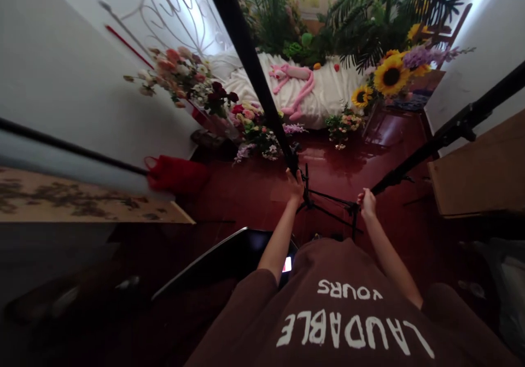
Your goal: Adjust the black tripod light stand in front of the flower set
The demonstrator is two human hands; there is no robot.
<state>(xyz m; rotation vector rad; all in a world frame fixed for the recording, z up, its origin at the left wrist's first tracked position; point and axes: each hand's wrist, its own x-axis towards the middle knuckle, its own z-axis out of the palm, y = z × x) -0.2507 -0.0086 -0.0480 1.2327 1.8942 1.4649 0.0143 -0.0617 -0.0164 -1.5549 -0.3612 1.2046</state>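
My left hand (296,186) is closed around the lower part of a black light stand (250,60), whose pole slants up and away to the upper left. Its thin legs spread over the floor below the hand. To the right, my right hand (368,202) grips a second black stand (435,143) near its lower end. That pole runs up toward the right edge and carries clamp knobs along its length. Between the hands, thin black struts (328,197) cross near the stands' bases. Both feet of the stands are partly hidden by my shirt and the dark.
A bed with a white cover (328,96) bears a pink plush toy (297,80). Flowers (180,74) and sunflowers (389,75) flank it. A red bag (176,174) is left, a black panel (229,257) near my left arm, a cardboard box (479,164) right.
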